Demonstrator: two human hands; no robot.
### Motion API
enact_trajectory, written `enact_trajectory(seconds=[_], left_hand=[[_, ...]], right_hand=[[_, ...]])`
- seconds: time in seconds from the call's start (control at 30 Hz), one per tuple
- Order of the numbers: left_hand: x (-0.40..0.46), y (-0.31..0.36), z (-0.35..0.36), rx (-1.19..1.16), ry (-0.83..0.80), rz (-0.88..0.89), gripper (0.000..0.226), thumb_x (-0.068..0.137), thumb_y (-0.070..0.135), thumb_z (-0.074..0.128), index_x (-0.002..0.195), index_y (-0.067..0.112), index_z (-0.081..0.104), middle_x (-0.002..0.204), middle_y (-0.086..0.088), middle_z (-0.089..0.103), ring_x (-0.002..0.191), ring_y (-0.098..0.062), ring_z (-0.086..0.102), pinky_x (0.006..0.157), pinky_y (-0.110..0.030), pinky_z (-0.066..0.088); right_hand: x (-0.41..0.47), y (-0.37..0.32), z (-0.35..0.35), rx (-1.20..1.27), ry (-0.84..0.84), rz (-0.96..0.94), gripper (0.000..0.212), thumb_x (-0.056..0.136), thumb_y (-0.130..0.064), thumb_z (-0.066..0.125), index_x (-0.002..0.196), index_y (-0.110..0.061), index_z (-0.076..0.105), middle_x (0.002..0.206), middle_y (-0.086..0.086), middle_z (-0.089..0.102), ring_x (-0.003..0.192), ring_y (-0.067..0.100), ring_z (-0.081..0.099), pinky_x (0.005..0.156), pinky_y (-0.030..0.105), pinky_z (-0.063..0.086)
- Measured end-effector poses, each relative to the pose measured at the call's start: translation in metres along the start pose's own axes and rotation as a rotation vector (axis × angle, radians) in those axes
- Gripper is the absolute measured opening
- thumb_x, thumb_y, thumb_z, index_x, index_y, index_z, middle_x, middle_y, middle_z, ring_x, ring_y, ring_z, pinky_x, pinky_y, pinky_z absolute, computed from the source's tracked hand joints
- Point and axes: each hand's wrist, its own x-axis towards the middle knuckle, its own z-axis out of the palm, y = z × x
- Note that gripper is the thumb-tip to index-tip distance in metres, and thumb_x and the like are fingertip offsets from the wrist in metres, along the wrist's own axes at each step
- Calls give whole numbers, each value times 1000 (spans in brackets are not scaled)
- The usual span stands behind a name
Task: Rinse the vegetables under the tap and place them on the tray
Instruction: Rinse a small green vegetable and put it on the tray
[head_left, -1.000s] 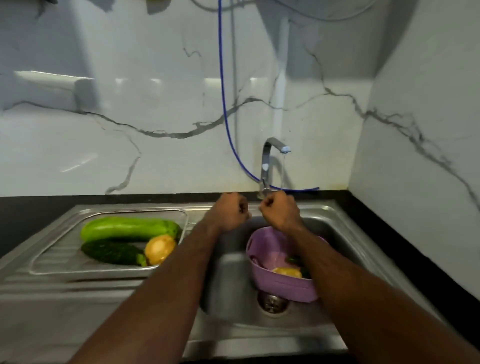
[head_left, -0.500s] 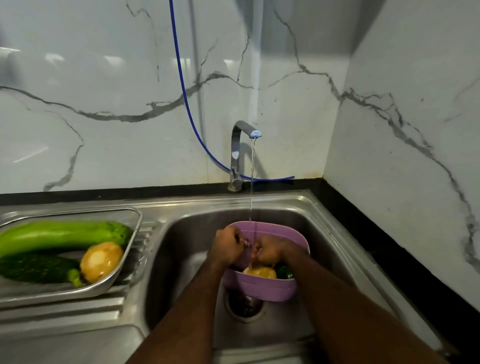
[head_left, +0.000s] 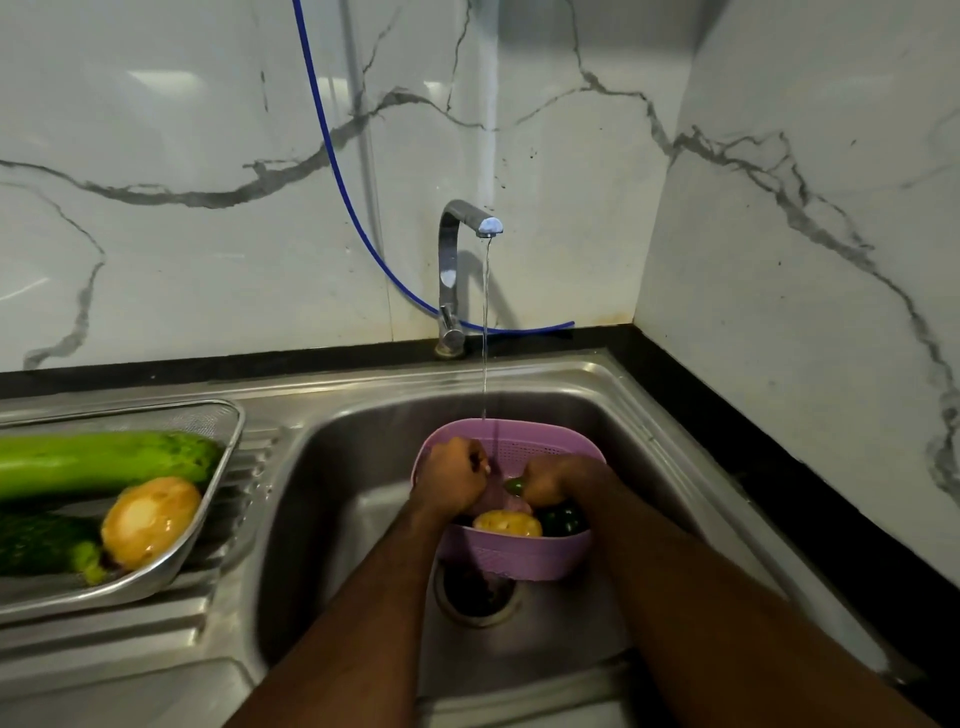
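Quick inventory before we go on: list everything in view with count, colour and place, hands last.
tap: one, chrome, behind the sink, running
sink: one, steel, centre
colander: one, lilac, in the sink under the stream
yellow vegetable: one, in the colander
dark green vegetable: one, in the colander
tray: one, steel mesh, on the drainboard
light green gourd: one, on the tray
cucumber: one, dark green, on the tray
round yellow vegetable: one, on the tray
hose: one, blue, along the wall
left hand: closed, over the colander
right hand: gripping a small green vegetable
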Motion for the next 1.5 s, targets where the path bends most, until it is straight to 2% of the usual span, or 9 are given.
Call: enact_trajectory(seconds=[0.17,0.33,0.53,0.7,0.93,1.03,1.3,1.37,1.5], left_hand=[[2,0,-1,-4,12,-6,13,86,11,61,83,10,74,88,-10,75,87,-29,66,79,-35,52],[2,0,-2,-59,25,-29,12,88,12,62,80,12,71,91,-9,74,89,-27,66,79,-31,48],[4,0,-4,-351,118,-143,14,88,7,60,86,16,70,87,-4,73,89,-23,68,86,-35,55],[0,8,-17,-1004,63,-297,26,103,17,50,128,22,55,119,-10,65,105,-29,67,93,-50,56],[1,5,-29,-1386,84,-477,34,98,3,55,132,3,52,122,-21,62,100,-32,68,65,-29,62],[3,7,-31,-1478,59,-506,31,100,7,54,129,-4,54,125,-25,63,109,-35,67,69,-30,62],[4,16,-28,-1489,73,-503,29,98,11,59,122,-2,52,112,-22,64,98,-33,70,75,-37,63],[3,17,-29,-1491,101,-500,26,98,10,58,120,-3,53,108,-21,64,94,-32,69,76,-35,62],[4,9,-32,-1543,110,-512,33,99,11,58,127,-5,55,119,-27,65,101,-36,70,65,-33,63]], right_hand=[[10,7,-15,-217,-276,53,68,55,-29,84,121,-19,71,126,8,67,110,27,63,102,44,52],[-13,5,-15,-293,-133,-31,56,83,-17,80,135,-29,64,137,3,59,119,25,57,96,37,49],[-22,-7,-47,271,169,-185,52,85,-12,77,131,-31,65,126,4,65,110,23,62,88,36,57],[-17,-44,-25,908,416,-263,53,90,-24,78,139,-27,60,128,1,64,113,20,63,85,34,62],[0,-41,-19,1333,71,-369,45,101,-9,60,144,-22,57,136,8,64,115,25,67,81,33,61],[2,-33,-23,1403,30,-435,39,97,-4,62,135,-16,63,128,10,71,115,25,70,82,31,60],[16,-61,-6,956,723,-280,33,103,-51,51,106,-25,71,102,0,71,99,15,66,89,36,55],[16,-62,-12,993,648,-254,35,103,-50,51,104,-22,72,103,2,71,99,17,66,90,36,54],[8,-49,-27,1369,140,-333,21,103,-26,60,119,-21,71,119,11,74,112,29,69,103,48,54]])
